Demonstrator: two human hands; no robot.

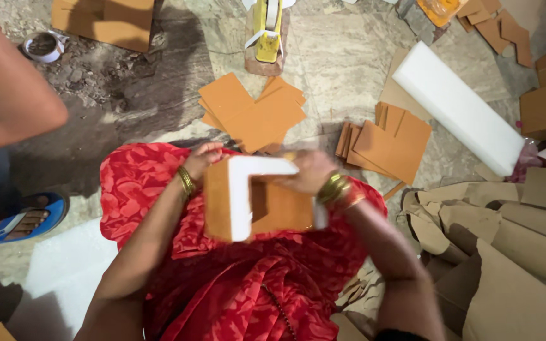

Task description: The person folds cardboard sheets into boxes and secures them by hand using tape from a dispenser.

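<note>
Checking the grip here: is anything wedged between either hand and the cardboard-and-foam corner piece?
Nothing visible. The left hand touches the top left of the corner piece and the right hand grips its upper right edge directly, though motion blur hides the fingertips.

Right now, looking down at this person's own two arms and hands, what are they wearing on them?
Both forearms are bare, with no sleeves in view. The left hand has a slim gold-coloured bangle at the wrist. The right hand has a thicker stack of gold-coloured bangles at the wrist. No gloves; any rings are too blurred to tell.
</note>
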